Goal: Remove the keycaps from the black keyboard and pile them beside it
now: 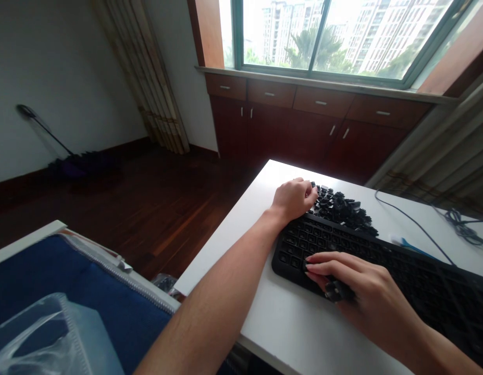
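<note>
A black keyboard (304, 273) lies on the white table, with bare key positions showing at its left end. Behind it a heap of loose black keycaps (341, 208) is spread out. My left hand (295, 199) reaches to the left end of that heap, its fingers curled in; whatever they hold is hidden. Over the keyboard's lower left part is my right hand (360, 284), with thumb and fingertips pinched at a small black keycap (305, 265). More dark pieces, which look like keycaps, are tucked under its curled fingers.
A black cable (417, 224) and a blue-handled brush-like tool (415, 247) lie behind the keyboard. The white tabletop (229, 250) ends at the left above a dark wooden floor. A blue padded surface with a clear plastic bag (34, 333) sits at lower left.
</note>
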A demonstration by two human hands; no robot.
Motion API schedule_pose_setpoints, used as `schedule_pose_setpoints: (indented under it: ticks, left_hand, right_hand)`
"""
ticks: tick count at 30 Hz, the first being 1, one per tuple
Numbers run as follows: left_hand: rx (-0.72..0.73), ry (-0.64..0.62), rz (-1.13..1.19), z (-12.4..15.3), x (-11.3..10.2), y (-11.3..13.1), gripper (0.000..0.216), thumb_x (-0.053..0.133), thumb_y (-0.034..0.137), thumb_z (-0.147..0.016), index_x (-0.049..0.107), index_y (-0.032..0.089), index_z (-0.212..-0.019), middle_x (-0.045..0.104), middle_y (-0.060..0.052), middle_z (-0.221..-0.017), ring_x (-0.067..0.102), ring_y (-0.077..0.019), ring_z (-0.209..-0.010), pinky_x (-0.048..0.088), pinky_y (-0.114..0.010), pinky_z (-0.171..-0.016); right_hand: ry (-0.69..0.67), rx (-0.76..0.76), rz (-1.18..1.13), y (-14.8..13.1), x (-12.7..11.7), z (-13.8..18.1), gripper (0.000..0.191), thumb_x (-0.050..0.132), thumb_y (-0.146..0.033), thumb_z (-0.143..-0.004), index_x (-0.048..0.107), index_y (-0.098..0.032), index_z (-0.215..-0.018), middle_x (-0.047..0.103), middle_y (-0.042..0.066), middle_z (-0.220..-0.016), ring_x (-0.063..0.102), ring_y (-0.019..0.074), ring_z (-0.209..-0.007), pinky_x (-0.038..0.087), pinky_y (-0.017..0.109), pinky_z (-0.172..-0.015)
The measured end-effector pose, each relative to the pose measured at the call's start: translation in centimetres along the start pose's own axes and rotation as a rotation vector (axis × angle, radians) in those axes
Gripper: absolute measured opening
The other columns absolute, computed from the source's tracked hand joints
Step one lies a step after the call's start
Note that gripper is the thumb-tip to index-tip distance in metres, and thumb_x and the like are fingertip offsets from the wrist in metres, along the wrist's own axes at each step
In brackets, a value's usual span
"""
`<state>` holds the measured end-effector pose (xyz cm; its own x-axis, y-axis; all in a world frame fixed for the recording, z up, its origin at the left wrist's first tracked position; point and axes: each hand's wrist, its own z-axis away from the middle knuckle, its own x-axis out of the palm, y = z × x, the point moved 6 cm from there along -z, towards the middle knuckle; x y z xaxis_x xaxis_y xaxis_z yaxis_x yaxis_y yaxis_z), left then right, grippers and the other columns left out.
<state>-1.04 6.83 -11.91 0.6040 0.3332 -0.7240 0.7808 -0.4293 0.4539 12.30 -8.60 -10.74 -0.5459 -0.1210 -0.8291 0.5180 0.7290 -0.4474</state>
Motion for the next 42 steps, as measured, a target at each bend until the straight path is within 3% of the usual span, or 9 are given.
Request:
schedule_pose_setpoints:
  ticks: [12, 14, 17, 20, 22, 26, 30, 34, 42]
  left_hand:
    - [0.007, 0.009, 0.012, 0.0, 0.1, -0.2, 0.035, 0.05, 0.04, -0.099, 0.065, 0.019, -0.075, 0.064, -0.004, -0.083, 0.057, -0.0168, -0.069, 0.042, -0.03, -0.066]
    - [0.005, 0.012, 0.013, 0.0, 0.1, -0.3, 0.035, 0.05, 0.041, -0.099, 0.064, 0.019, -0.075, 0.064, -0.004, -0.082, 0.056, -0.0164, -0.068, 0.041, -0.03, -0.065]
    - [0.0, 0.018, 0.019, 0.0, 0.1, -0.2, 0.035, 0.05, 0.041, -0.098, 0.063, 0.019, -0.074, 0.064, -0.003, -0.082, 0.055, -0.0162, -0.067, 0.04, -0.03, -0.064]
    - [-0.008, 0.025, 0.029, 0.0, 0.0, -0.3, 0.036, 0.05, 0.041, -0.099, 0.063, 0.019, -0.074, 0.064, -0.003, -0.081, 0.054, -0.0162, -0.067, 0.04, -0.031, -0.064]
    - [-0.014, 0.027, 0.037, 0.0, -0.1, -0.3, 0.036, 0.05, 0.041, -0.099, 0.062, 0.019, -0.073, 0.064, -0.004, -0.081, 0.054, -0.0163, -0.067, 0.04, -0.031, -0.064]
    - [-0.024, 0.028, 0.046, 0.0, -0.2, -0.4, 0.036, 0.05, 0.039, -0.099, 0.062, 0.018, -0.073, 0.065, -0.005, -0.083, 0.056, -0.0166, -0.069, 0.041, -0.031, -0.067]
    - [-0.043, 0.018, 0.048, 0.1, -0.3, -0.4, 0.037, 0.049, 0.039, -0.1, 0.062, 0.018, -0.072, 0.066, -0.004, -0.083, 0.056, -0.016, -0.068, 0.041, -0.03, -0.066]
    - [-0.051, 0.017, 0.048, 0.0, -0.3, -0.3, 0.036, 0.049, 0.039, -0.099, 0.062, 0.019, -0.072, 0.066, -0.005, -0.083, 0.056, -0.0165, -0.07, 0.04, -0.03, -0.067]
    - [-0.037, 0.027, 0.036, 0.0, -0.5, -0.2, 0.038, 0.048, 0.039, -0.1, 0.061, 0.018, -0.071, 0.064, -0.003, -0.08, 0.055, -0.0149, -0.067, 0.039, -0.028, -0.064]
  right_hand:
    - [0.01, 0.094, -0.071, -0.8, -0.7, -0.6, 0.012, 0.06, -0.026, -0.096, 0.067, -0.026, -0.106, 0.072, 0.004, -0.11, 0.071, 0.0178, -0.088, 0.057, 0.028, -0.078]
    - [0.087, 0.205, -0.219, -0.3, -1.8, -1.1, 0.012, 0.062, -0.032, -0.096, 0.065, -0.023, -0.09, 0.068, 0.002, -0.083, 0.063, 0.0143, -0.069, 0.052, 0.025, -0.063]
    - [0.17, 0.362, -0.618, 0.2, -2.9, -2.5, 0.046, 0.058, -0.043, -0.097, 0.043, -0.022, -0.06, 0.039, -0.005, -0.052, 0.037, 0.0099, -0.046, 0.033, 0.024, -0.041]
    - [0.126, 0.323, -1.006, -1.3, -3.3, -4.9, 0.056, 0.056, -0.046, -0.097, 0.033, -0.023, -0.051, 0.027, -0.007, -0.045, 0.024, 0.0087, -0.039, 0.02, 0.026, -0.035]
    - [0.172, 0.217, -1.076, -2.6, -3.7, -6.2, 0.057, 0.056, -0.04, -0.097, 0.035, -0.023, -0.047, 0.027, -0.006, -0.044, 0.025, 0.0091, -0.04, 0.021, 0.027, -0.039]
    - [0.248, 0.115, -1.135, -3.3, -2.0, -7.0, 0.057, 0.053, -0.037, -0.099, 0.036, -0.021, -0.046, 0.028, -0.005, -0.045, 0.025, 0.009, -0.042, 0.023, 0.028, -0.043]
    - [0.12, 0.2, -1.042, -2.5, 1.0, -6.9, 0.058, 0.057, -0.041, -0.097, 0.034, -0.02, -0.048, 0.029, -0.006, -0.044, 0.022, 0.0066, -0.042, 0.013, 0.027, -0.042]
    - [0.168, 0.13, -1.145, -3.0, 0.1, -7.0, 0.058, 0.056, -0.041, -0.099, 0.034, -0.02, -0.049, 0.028, -0.006, -0.046, 0.025, 0.0069, -0.043, 0.017, 0.027, -0.044]
    - [0.082, 0.166, -1.026, -2.1, 1.1, -7.1, 0.058, 0.054, -0.043, -0.1, 0.034, -0.02, -0.05, 0.03, -0.006, -0.046, 0.023, 0.0061, -0.044, 0.016, 0.026, -0.042]
